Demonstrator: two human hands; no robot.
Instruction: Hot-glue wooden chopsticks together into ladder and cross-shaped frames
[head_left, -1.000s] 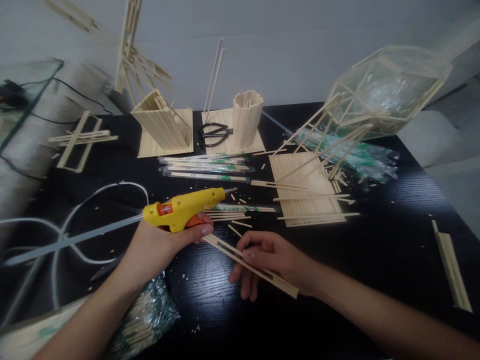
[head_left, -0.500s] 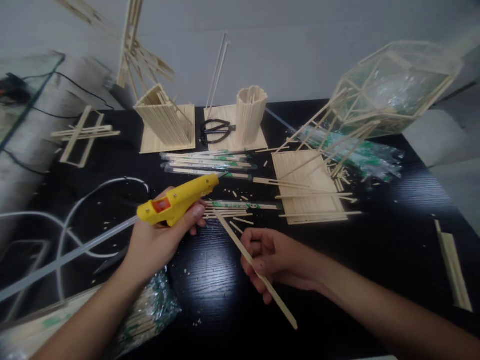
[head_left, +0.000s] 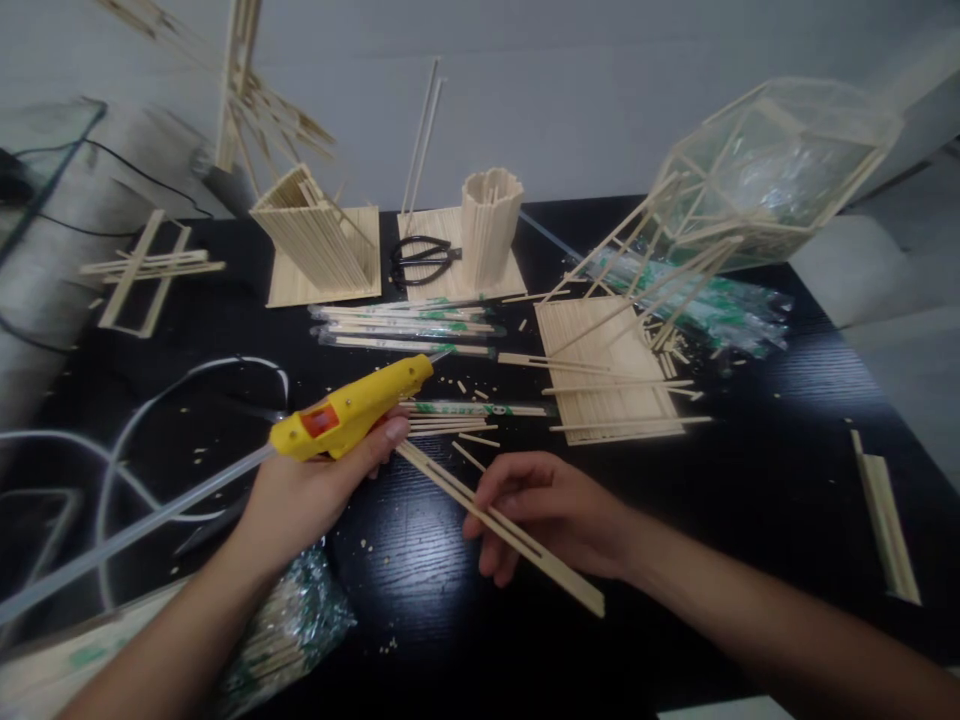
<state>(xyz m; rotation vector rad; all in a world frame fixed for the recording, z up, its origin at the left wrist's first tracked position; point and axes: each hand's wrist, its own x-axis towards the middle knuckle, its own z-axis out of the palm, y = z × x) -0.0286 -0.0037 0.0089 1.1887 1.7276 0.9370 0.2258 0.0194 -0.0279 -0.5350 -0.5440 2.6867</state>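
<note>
A crossed stick frame [head_left: 142,270] lay by the far left corner of the black table [head_left: 420,660], with a white cable [head_left: 112,470] looped nearer the left edge. At the near left corner, a plastic bag of sticks [head_left: 292,620] lay partly behind the left forearm.

The left forearm rose from the near edge toward the middle of the table. The left hand [head_left: 307,495] was closed around the handle of a yellow hot glue gun [head_left: 356,405], thumb stretched forward, the nozzle aimed toward the far edge and a long glue stick [head_left: 150,528] trailing from the back. Beyond it, toward the far edge, stood a slanted stick box [head_left: 319,235], black-handled scissors [head_left: 424,258] and a stick cylinder [head_left: 491,235].

A narrow strip of joined sticks [head_left: 540,563] slanted over the near half of the table. Its upper end came up to the left fingertips; whether they touched could not be told. The right hand [head_left: 551,505], its forearm reaching in from the near right corner, gripped the strip around its middle with bent fingers. Beyond that hand lay a flat stick panel [head_left: 600,405].
</note>
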